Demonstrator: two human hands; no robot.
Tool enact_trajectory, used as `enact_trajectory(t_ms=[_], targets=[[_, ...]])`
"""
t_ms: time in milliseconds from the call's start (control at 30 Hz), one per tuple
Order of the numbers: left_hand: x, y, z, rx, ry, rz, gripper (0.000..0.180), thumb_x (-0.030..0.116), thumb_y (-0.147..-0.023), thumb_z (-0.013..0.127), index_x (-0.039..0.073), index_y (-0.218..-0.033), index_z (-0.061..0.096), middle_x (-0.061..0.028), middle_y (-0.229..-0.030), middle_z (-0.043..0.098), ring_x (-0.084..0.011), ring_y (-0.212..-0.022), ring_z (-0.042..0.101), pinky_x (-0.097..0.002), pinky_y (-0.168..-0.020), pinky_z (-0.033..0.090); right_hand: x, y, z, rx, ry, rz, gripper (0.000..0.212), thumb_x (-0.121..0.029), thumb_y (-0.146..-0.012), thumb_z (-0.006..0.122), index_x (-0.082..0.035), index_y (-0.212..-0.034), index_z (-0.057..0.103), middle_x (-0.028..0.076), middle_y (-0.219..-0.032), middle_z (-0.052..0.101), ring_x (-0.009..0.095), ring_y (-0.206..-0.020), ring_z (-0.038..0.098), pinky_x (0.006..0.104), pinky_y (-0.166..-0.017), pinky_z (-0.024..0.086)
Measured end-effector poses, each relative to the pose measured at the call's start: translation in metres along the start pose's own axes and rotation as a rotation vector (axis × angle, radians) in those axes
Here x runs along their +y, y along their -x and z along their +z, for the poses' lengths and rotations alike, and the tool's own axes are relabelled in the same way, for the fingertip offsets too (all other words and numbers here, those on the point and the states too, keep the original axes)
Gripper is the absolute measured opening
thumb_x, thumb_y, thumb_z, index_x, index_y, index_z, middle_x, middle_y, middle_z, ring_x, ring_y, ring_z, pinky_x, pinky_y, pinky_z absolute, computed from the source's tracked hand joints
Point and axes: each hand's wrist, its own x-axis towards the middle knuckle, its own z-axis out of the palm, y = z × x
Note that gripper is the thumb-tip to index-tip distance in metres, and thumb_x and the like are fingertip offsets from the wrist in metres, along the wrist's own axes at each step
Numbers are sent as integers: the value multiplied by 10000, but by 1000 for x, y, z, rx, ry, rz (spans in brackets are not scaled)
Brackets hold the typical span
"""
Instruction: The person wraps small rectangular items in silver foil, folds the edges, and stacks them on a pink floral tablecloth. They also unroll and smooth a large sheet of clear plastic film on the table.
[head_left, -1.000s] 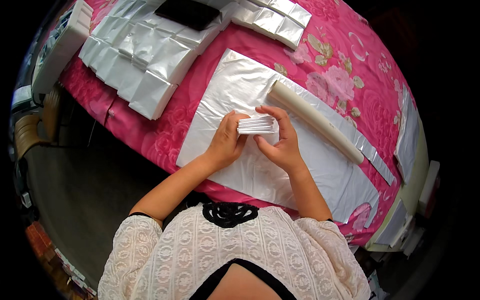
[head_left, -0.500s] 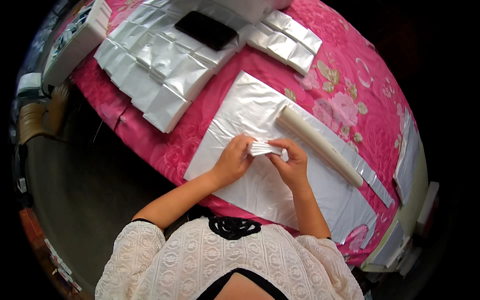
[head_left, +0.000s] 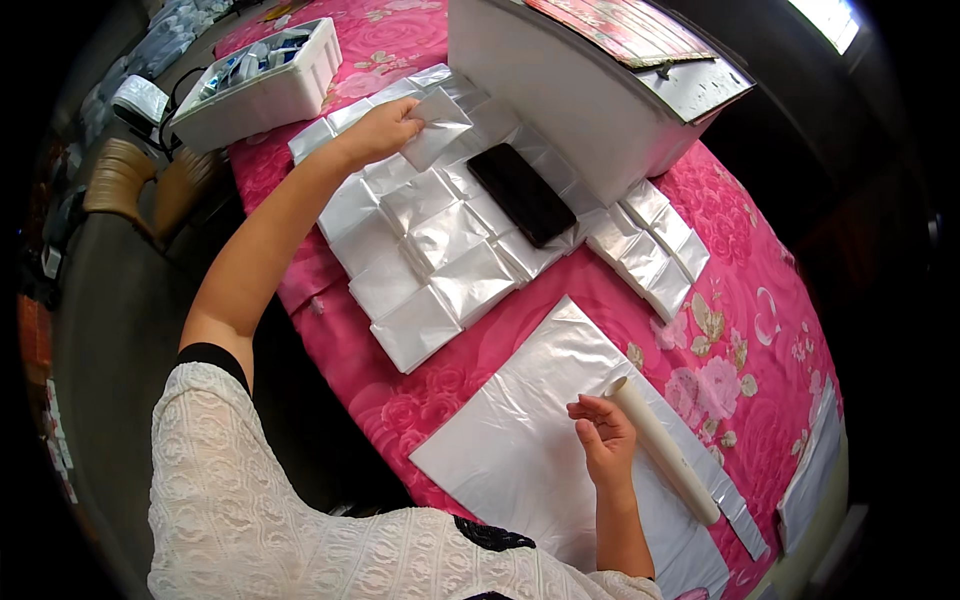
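Head view: a folded packet (head_left: pixel 440 126) is grasped in the left hand (head_left: pixel 388 131), pinched at its near edge between thumb and fingers, so that most of its flat face is kept uncovered. Such an edge grip is probably chosen so that the folds are not crushed. The packet is held over the far part of the packet rows (head_left: pixel 430 235), which are spread below and to the near side of that hand; whether it touches them cannot be told. The rows are overlapped like roof tiles, presumably so that space is saved and each piece can be counted. A black phone (head_left: pixel 522 194) is laid on them, to the right of the left hand, perhaps merely set down there. Farther right, a big white box (head_left: pixel 560 95) is stood beside the rows, and a foam tray (head_left: pixel 245 110) is placed to the left of that hand.

The left arm is stretched far forward, its elbow only slightly bent. The right hand (head_left: pixel 606 436) is seen with nothing in its grasp, its fingers loosely curled, above a silver sheet (head_left: pixel 510 440). Just beside it, on its right, a pale tube (head_left: pixel 665 455) is laid along the sheet, within easy reach on the cloth-covered counter (head_left: pixel 740 290).
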Motion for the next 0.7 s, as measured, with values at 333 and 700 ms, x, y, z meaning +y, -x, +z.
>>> enact_trajectory(t_ms=[333, 700], targets=[[-39, -74, 17, -173, -340, -217, 349, 220, -771, 554, -23, -1021, 561, -99, -901, 590, -187, -811, 541, -318, -731, 431, 0, -12, -15, 72, 28, 112, 263, -60, -807, 591, 3, -1058, 547, 85, -934, 616, 138, -867, 569, 267, -802, 436], [-54, -108, 46, 266, -460, 137, 485, 408, -807, 510, -18, -1024, 591, -193, -989, 607, -293, -939, 572, -338, -821, 421, -30, -36, -56, 113, 132, -28, 258, -41, -810, 579, 11, -1060, 544, 82, -943, 607, 134, -877, 562, 259, -807, 428]])
